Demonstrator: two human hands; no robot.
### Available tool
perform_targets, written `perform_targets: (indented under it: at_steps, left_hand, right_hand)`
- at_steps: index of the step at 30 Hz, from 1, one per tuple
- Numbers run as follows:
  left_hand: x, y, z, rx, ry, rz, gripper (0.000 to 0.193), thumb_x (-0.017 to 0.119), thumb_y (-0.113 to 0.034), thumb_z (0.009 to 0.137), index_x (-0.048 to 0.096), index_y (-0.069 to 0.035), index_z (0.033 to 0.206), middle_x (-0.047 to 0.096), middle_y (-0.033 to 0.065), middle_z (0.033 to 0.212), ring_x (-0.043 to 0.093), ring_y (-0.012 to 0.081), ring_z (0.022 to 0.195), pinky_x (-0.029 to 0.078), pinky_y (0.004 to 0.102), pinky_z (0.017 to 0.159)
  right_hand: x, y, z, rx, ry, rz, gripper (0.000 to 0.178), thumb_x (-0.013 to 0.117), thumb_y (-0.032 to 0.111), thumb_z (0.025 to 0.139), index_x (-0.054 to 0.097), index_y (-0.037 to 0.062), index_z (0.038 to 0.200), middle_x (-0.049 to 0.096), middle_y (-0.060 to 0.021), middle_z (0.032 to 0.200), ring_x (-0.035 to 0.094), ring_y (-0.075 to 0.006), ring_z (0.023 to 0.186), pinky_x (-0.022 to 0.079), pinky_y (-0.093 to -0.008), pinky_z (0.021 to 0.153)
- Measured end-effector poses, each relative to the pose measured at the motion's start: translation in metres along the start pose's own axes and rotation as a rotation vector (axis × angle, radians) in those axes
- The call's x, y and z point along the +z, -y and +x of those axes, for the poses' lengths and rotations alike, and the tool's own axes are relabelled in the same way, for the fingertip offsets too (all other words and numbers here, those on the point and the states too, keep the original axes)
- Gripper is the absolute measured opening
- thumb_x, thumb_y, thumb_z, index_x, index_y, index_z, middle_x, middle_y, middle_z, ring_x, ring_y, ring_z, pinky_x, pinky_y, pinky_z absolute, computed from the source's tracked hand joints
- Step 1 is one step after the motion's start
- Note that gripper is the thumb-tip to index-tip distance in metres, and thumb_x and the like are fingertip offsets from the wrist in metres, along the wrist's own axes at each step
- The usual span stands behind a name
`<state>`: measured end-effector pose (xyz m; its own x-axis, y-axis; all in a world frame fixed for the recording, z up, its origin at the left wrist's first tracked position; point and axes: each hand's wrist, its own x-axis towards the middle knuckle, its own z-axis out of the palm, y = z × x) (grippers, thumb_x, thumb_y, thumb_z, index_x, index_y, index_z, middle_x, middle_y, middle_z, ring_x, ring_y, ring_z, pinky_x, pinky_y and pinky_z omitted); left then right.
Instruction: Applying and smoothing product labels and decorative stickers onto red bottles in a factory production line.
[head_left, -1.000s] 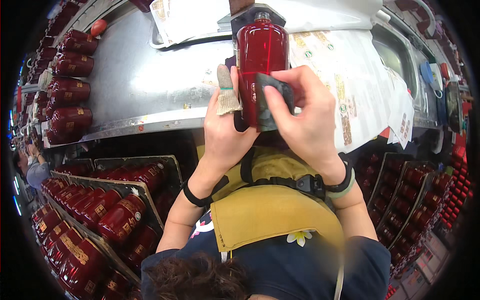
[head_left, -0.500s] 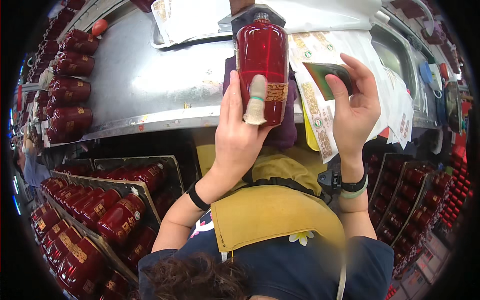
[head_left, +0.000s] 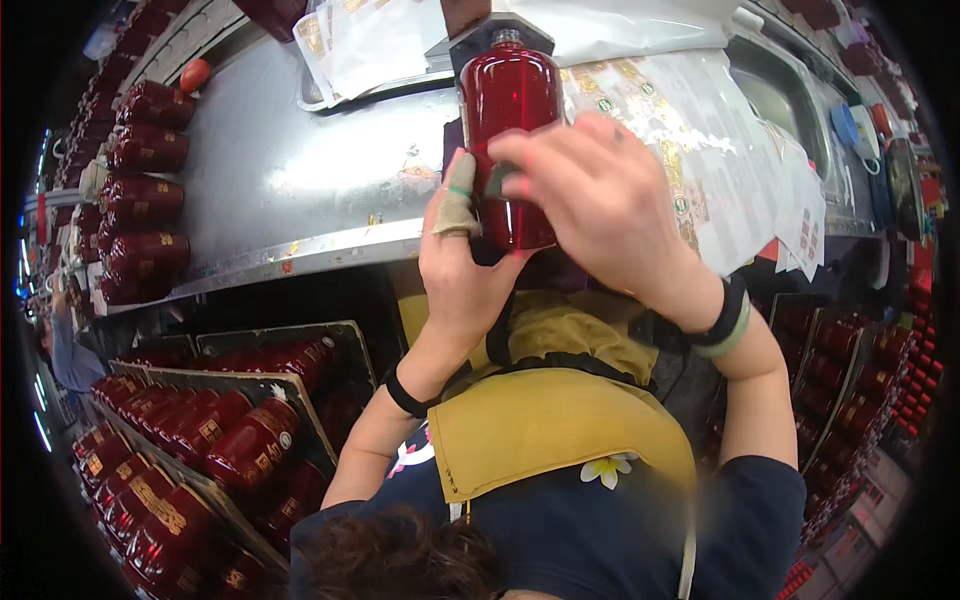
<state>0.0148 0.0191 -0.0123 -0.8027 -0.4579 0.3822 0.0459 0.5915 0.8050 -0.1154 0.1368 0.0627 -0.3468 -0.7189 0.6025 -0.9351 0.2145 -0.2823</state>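
Observation:
A red glass bottle (head_left: 512, 95) lies on its back in front of me, neck pointing away, on a dark purple cloth (head_left: 452, 140) at the bench edge. My left hand (head_left: 462, 275) cradles its near end, with fingers along the left side and the thumb below the base. One of those fingers wears a pale cloth finger cover (head_left: 459, 200). Across the bottle's lower front reaches my right hand (head_left: 610, 200), blurred, pressing a dark flat scraper (head_left: 496, 182) to the glass. The hand mostly hides the scraper and the bottle's label area.
Printed gold label sheets (head_left: 700, 130) spread over the bench at right, beside a metal sink (head_left: 775, 85). Several red bottles (head_left: 145, 200) line the bench's left end. Crates of red bottles (head_left: 250, 440) stand below at both sides. More sheets (head_left: 370, 45) lie on a tray at the back.
My right hand has swung left from above the label sheets onto the bottle, carrying the scraper. My left hand's covered finger has shifted from the bottle's front to its left side.

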Motion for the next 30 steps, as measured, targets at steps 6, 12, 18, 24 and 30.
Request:
perform_targets:
  at_steps: [6,12,18,24,30]
  left_hand:
    - [-0.003,0.012,0.003,0.053,-0.048,0.027,0.102,0.099,-0.012,0.064,0.046,0.004,0.149,0.061,0.0190,0.141,0.065,0.0312,0.123,0.053,0.0388,0.104]
    - [-0.010,0.011,0.013,0.105,0.021,0.022,0.102,0.096,-0.015,0.067,0.043,0.007,0.151,0.053,0.0244,0.144,0.056,0.0392,0.129,0.048,0.0432,0.104]
    - [-0.012,0.025,0.009,0.064,0.109,-0.062,0.102,0.093,-0.009,0.070,0.038,0.008,0.155,0.058,0.0270,0.144,0.059,0.0373,0.130,0.046,0.0422,0.109]
    - [-0.011,0.037,0.007,0.078,0.173,-0.073,0.105,0.089,-0.010,0.079,0.026,0.007,0.161,0.058,0.0253,0.143,0.060,0.0302,0.130,0.047,0.0395,0.109]
    - [-0.019,0.027,0.009,-0.060,0.210,-0.060,0.108,0.094,-0.016,0.073,0.032,0.007,0.158,0.057,0.0260,0.144,0.051,0.0388,0.135,0.038,0.0461,0.115]
  right_hand:
    - [0.003,-0.017,0.004,-0.245,-0.089,-0.057,0.030,0.076,0.015,0.067,0.078,0.0173,0.097,0.073,0.0042,0.096,0.059,-0.0169,0.079,0.047,-0.0339,0.075]
    - [0.002,-0.050,0.021,-0.084,-0.244,-0.055,0.021,0.077,0.012,0.078,0.075,0.0180,0.097,0.074,0.0040,0.086,0.062,-0.0209,0.078,0.042,-0.0351,0.076]
    - [0.010,-0.010,-0.005,-0.131,-0.067,0.196,0.024,0.077,0.015,0.074,0.076,0.0181,0.097,0.071,0.0013,0.084,0.060,-0.0154,0.076,0.047,-0.0318,0.075]
    - [0.013,-0.030,-0.010,-0.264,-0.165,0.107,0.018,0.076,0.016,0.076,0.076,0.0193,0.093,0.071,0.0034,0.087,0.057,-0.0181,0.074,0.047,-0.0326,0.082]
    - [0.002,-0.060,0.010,-0.140,-0.276,-0.068,0.021,0.078,0.003,0.080,0.079,0.0101,0.101,0.078,-0.0023,0.099,0.065,-0.0208,0.080,0.048,-0.0329,0.074]
